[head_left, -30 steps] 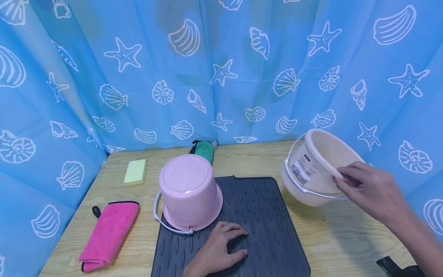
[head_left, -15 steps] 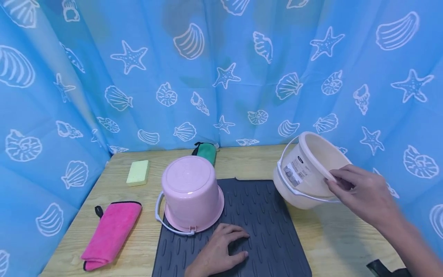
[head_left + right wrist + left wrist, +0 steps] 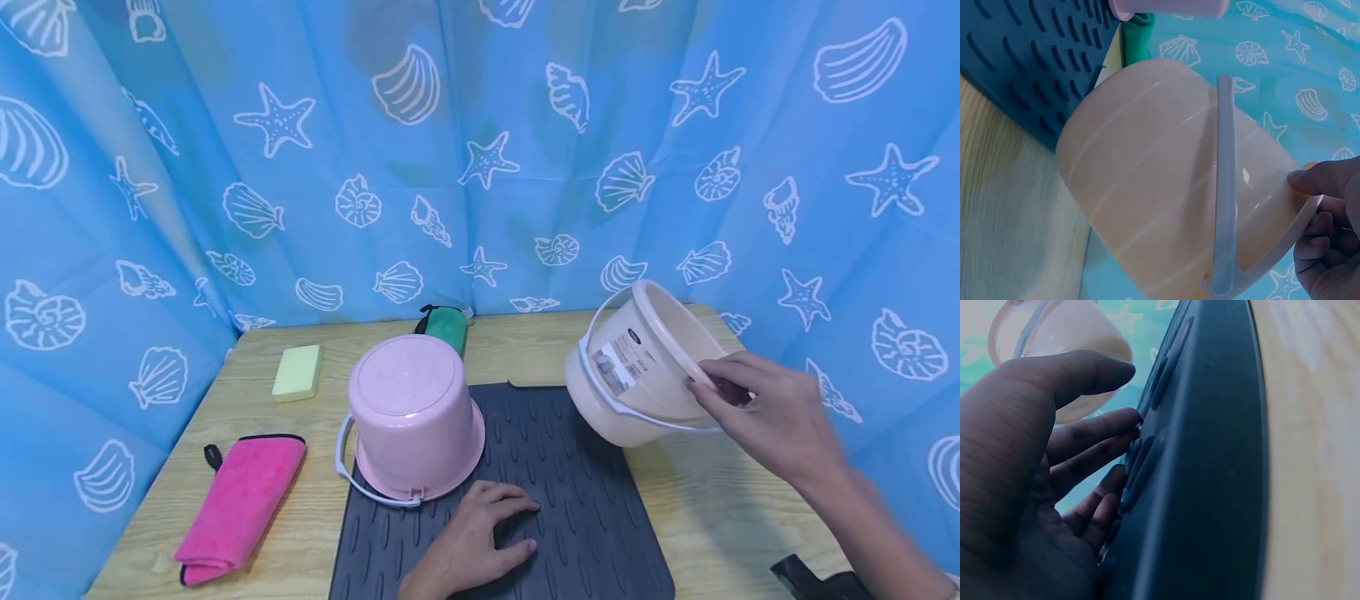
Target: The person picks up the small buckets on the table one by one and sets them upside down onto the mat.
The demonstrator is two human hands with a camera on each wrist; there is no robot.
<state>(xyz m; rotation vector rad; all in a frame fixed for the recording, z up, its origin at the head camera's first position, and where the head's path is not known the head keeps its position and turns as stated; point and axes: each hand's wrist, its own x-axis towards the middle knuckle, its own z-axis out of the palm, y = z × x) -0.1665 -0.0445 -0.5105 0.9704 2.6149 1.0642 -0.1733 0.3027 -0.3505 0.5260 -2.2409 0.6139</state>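
My right hand pinches the rim of a cream bucket, tilted with its mouth toward the right and a printed label on its side. Its pale handle hangs across the outside. Beneath the bucket is the right back corner of a black ribbed mat. My left hand rests on that mat, fingers loosely bent, with nothing in it; the left wrist view shows its fingertips touching the ridges. Just beyond it, a pink bucket stands upside down on the mat, its handle out to the left.
A folded pink cloth and a pale yellow sponge lie on the left of the wooden table. Behind the pink bucket is a green cloth bundle. A black object sits at the front right. A blue seashell curtain encloses the table.
My right hand has carried the cream bucket leftward, from beside the mat to over its right back corner. My left hand and the pink bucket have stayed in place.
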